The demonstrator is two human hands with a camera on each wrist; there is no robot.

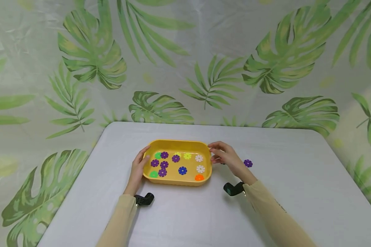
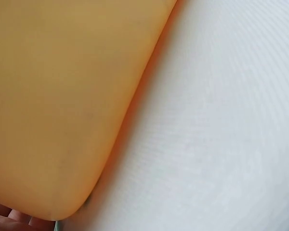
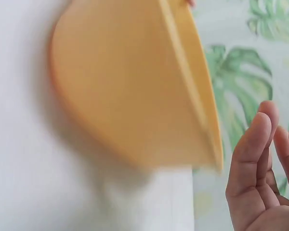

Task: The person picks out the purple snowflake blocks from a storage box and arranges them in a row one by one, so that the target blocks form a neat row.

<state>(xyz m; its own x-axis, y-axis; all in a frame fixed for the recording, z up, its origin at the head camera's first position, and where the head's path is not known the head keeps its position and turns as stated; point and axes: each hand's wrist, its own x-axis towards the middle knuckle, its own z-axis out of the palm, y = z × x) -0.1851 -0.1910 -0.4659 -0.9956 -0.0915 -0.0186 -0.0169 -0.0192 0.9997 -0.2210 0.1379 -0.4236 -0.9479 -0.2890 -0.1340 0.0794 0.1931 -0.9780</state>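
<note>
A yellow plastic tray [image 1: 176,183] stands on the table with several notched, flower-shaped plastic discs lying flat inside. Purple discs [image 1: 164,164] gather toward its left half, along with green ones [image 1: 153,174]. A blue disc [image 1: 182,170] lies near the middle, white discs [image 1: 200,168] and an orange one [image 1: 199,177] toward the right. My left hand [image 1: 138,168] holds the tray's left end, thumb at the rim and fingers along the outer wall. Beside the right end is my right hand [image 1: 224,156], fingers loosely bent with nothing between them; the right wrist view shows them apart from the tray wall [image 3: 120,86].
On the white table [image 1: 185,216], a purple disc [image 1: 248,163] lies right of my right hand, and another dark disc [image 1: 223,163] is mostly hidden beneath that hand. A leaf-patterned curtain [image 1: 160,68] hangs behind the table's far edge.
</note>
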